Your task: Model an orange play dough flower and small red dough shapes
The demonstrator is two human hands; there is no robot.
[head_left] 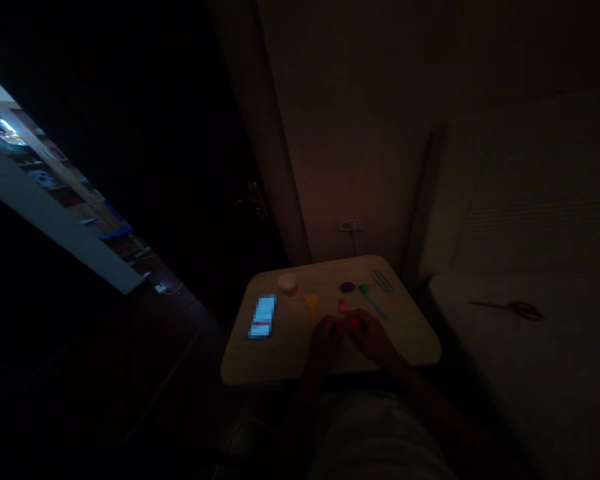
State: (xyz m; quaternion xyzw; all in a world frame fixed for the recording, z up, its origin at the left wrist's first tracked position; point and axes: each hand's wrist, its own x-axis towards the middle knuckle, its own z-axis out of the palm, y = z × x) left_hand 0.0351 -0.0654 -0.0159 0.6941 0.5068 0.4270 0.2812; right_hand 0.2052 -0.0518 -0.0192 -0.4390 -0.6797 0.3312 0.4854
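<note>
Low over the small table's front half, my left hand (pixel 325 339) and my right hand (pixel 373 337) are close together with curled fingers. Between them shows a bright red lump (pixel 353 323), partly hidden by the fingers; it looks like modelling clay, though the dim light blurs its shape. Just beyond the fingertips lies another small red piece (pixel 343 306). An orange stick with a round head (pixel 313 302) rests left of them. To the right are a teal stick with a green tip (pixel 377 307) and a dark purple round piece (pixel 347 287).
On the wooden table (pixel 275 365) are a glowing phone (pixel 263 317), a pale tub (pixel 287 284) and several thin sticks (pixel 383 282). Scissors (pixel 525 310) lie on the pale padded surface at right. A wall socket with a plugged-in cable (pixel 351 225) is behind; a dark door stands left.
</note>
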